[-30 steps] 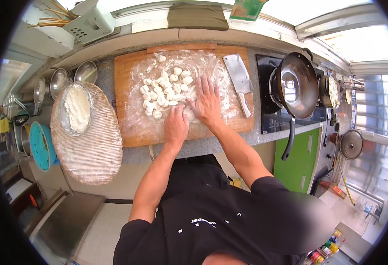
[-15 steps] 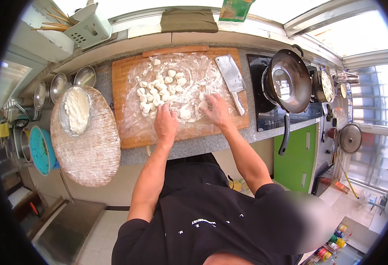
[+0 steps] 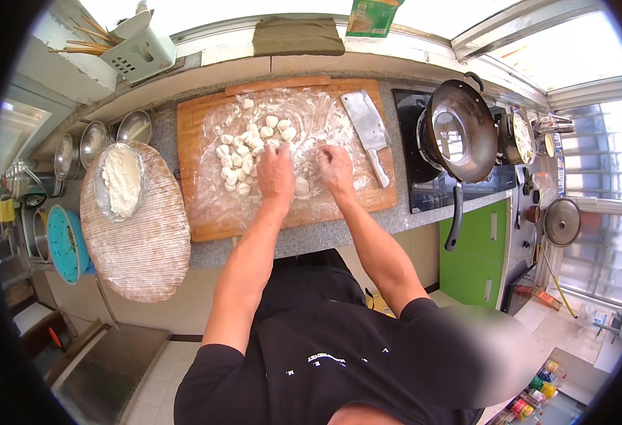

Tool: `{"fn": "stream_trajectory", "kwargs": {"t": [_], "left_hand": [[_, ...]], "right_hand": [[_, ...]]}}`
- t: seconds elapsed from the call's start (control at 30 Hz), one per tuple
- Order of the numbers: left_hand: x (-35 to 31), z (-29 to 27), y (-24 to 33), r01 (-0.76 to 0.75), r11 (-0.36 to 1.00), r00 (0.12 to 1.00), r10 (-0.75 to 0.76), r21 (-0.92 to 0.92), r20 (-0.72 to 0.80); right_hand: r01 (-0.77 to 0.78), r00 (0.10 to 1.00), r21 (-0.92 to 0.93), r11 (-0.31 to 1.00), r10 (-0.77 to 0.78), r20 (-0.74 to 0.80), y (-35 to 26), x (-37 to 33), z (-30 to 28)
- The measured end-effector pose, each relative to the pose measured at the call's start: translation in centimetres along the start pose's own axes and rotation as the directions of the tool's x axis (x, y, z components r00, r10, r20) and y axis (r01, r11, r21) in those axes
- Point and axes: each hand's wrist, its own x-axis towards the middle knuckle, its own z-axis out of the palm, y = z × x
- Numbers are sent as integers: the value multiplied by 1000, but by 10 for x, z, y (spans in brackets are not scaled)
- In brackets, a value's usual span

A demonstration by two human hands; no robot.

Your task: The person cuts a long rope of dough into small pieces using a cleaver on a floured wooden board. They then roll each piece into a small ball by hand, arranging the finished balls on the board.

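Currently | left hand [image 3: 277, 173] by dough pieces [image 3: 243, 151] | right hand [image 3: 335, 168] near cleaver [image 3: 368, 124]

Left hand [image 3: 276, 171] and right hand [image 3: 335, 168] reach forward, apart.

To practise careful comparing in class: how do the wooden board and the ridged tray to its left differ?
Outline: the wooden board is roughly rectangular, the ridged tray rounded.
Surface: the board looks flat, the tray has parallel ridges.
Load: the board carries dough pieces and a cleaver, the tray a bowl of flour.
Shared: both are dusted white.
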Motion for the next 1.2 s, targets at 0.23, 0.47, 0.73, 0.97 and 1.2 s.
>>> {"fn": "stream_trajectory", "kwargs": {"t": [0.23, 0.47, 0.73, 0.97, 1.2], "left_hand": [[-31, 14, 7, -94, 873, 979, 170, -479, 117], [-22, 8, -4, -54, 998, 994, 50, -31, -95], [-9, 3, -24, 0, 979, 1000, -6, -205, -28], [-9, -11, -32, -116, 988, 992, 109, -105, -67], [-9, -17, -38, -136, 985, 991, 137, -103, 5]], "right_hand": [[12, 1000, -40, 999, -12, -14, 28, 0, -28], [285, 926, -84, 955, -251, 282, 7, -7, -24], [303, 953, -199, 932, -292, 84, 2, 2, -34], [261, 964, -470, 843, -204, 169, -20, 15, 11], [266, 948, -556, 788, -108, 300, -30, 5, 18]]}}
